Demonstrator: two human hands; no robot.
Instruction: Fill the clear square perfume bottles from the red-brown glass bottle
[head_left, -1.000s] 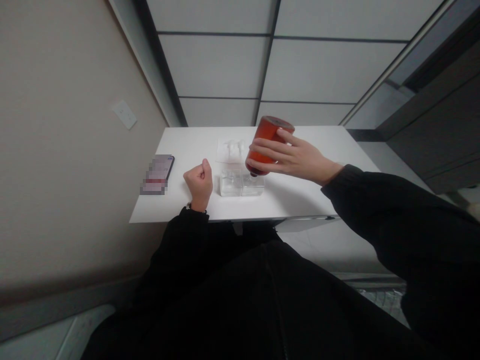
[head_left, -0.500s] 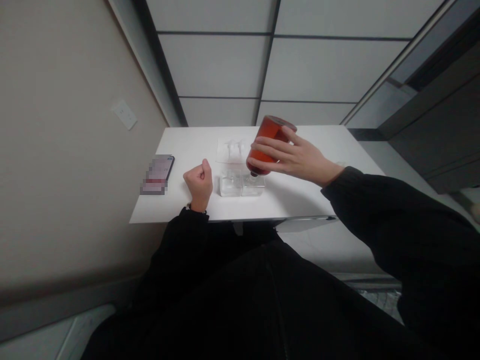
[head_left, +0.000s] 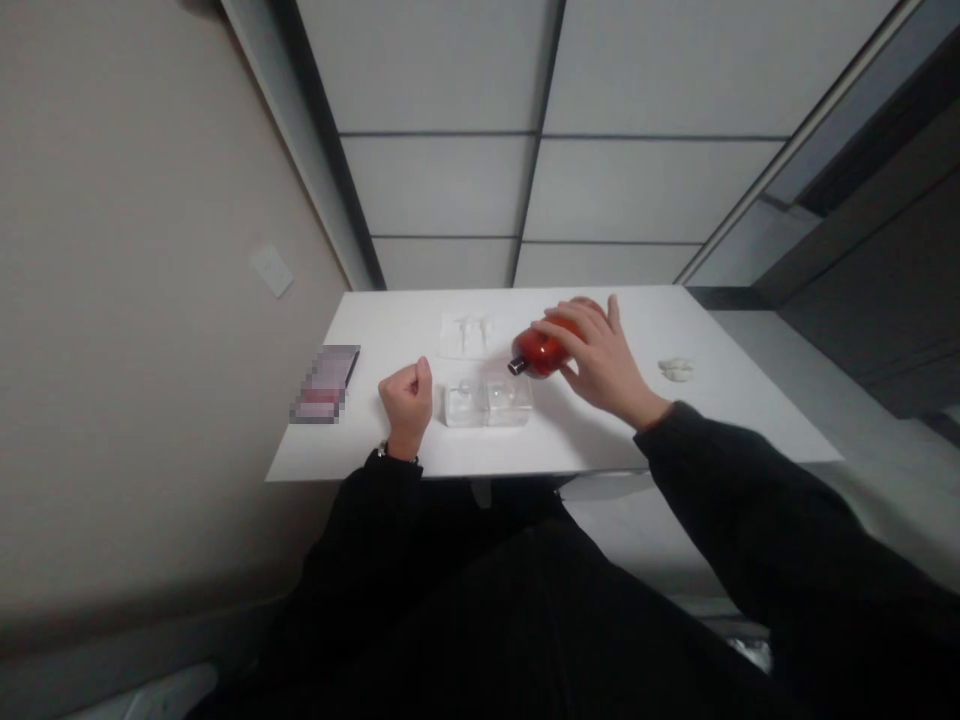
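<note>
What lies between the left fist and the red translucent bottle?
A clear, boxy, divided container lies between left fist and red bottle in the head view.

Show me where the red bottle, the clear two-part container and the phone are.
Red bottle [head_left: 541, 350]: head view, on its body near the dark neck end.
Clear two-part container [head_left: 489, 412]: head view, on its front wall near the middle.
Phone [head_left: 327, 384]: head view, on its pixelated screen.

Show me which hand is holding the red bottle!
The right hand. It grips the red bottle, while the left hand is a closed fist, apart from it.
</note>
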